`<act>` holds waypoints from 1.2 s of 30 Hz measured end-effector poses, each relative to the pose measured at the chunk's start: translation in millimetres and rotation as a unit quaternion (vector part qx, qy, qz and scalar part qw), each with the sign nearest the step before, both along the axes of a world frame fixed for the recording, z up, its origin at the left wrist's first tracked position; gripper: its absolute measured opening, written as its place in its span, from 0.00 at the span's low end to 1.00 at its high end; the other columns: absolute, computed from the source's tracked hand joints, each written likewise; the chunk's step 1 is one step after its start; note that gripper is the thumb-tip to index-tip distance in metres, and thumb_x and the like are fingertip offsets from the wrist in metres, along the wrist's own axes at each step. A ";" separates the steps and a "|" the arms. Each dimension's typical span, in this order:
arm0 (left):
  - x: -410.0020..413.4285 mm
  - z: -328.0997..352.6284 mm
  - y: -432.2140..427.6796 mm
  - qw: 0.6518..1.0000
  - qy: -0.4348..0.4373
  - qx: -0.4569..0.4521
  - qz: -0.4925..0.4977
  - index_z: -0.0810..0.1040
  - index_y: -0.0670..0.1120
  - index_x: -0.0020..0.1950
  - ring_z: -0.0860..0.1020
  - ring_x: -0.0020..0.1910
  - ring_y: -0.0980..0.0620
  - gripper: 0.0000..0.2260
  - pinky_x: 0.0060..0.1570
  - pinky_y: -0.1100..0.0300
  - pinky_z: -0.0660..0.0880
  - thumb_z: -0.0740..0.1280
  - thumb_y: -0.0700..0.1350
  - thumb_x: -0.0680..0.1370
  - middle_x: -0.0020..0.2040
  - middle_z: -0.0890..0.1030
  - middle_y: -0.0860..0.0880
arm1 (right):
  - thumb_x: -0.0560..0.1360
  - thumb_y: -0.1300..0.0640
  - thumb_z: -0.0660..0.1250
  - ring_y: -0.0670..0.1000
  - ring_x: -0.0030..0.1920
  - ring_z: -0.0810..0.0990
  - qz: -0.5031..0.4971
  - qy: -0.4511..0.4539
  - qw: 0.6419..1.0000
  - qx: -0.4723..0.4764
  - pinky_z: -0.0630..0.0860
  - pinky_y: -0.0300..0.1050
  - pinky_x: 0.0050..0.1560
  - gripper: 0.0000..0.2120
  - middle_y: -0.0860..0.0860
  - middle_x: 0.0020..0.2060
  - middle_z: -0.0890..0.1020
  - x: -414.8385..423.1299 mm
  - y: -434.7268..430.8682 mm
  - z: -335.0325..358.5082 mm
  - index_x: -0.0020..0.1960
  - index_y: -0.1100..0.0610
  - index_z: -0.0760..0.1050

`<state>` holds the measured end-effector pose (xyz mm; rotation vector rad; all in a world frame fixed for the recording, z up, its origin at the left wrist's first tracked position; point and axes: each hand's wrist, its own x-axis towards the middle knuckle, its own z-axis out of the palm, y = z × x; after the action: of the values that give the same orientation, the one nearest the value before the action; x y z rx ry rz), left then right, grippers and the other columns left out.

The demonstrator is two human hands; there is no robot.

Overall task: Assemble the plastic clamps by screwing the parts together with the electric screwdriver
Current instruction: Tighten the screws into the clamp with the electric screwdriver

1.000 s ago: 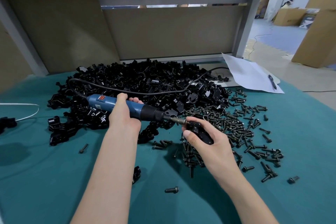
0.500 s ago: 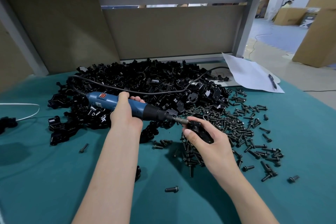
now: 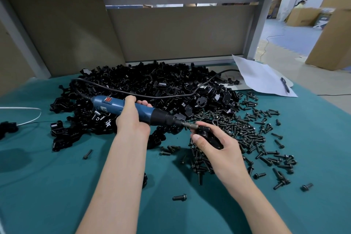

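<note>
My left hand (image 3: 131,121) grips the blue electric screwdriver (image 3: 110,105) around its middle, holding it nearly level with the bit pointing right. The metal bit (image 3: 187,124) meets a black plastic clamp (image 3: 210,136) that my right hand (image 3: 214,145) holds between thumb and fingers, just above the teal table (image 3: 47,186). Most of the clamp is hidden by my fingers. A large heap of black clamp parts (image 3: 152,89) lies behind the hands. Several black screws (image 3: 252,135) are spread to the right.
The screwdriver's black cable (image 3: 152,96) loops over the heap. A white sheet (image 3: 264,80) with a pen (image 3: 284,84) lies at the back right. Loose screws (image 3: 179,197) lie near the front. A white cord (image 3: 26,109) and a black piece (image 3: 8,127) lie at the left edge.
Both hands hold the same grips. The screwdriver and clamp have stayed almost in place, shifting only very slightly.
</note>
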<state>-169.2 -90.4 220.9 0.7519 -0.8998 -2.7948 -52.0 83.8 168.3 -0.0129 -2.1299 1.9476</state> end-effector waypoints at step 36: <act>84.1 2.9 -19.3 0.882 -0.024 -0.469 -0.029 0.61 0.48 0.78 0.71 0.65 0.46 0.25 0.60 0.51 0.66 0.61 0.48 0.82 0.75 0.64 0.45 | 0.85 0.52 0.63 0.50 0.43 0.87 -0.039 -0.053 0.996 -0.057 0.86 0.52 0.39 0.16 0.54 0.46 0.86 31.9 15.4 22.9 0.44 0.52 0.86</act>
<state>-85.0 -109.7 223.8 0.5977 -2.0387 -1.9417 -20.1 99.2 191.2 -0.2217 -2.0460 2.0622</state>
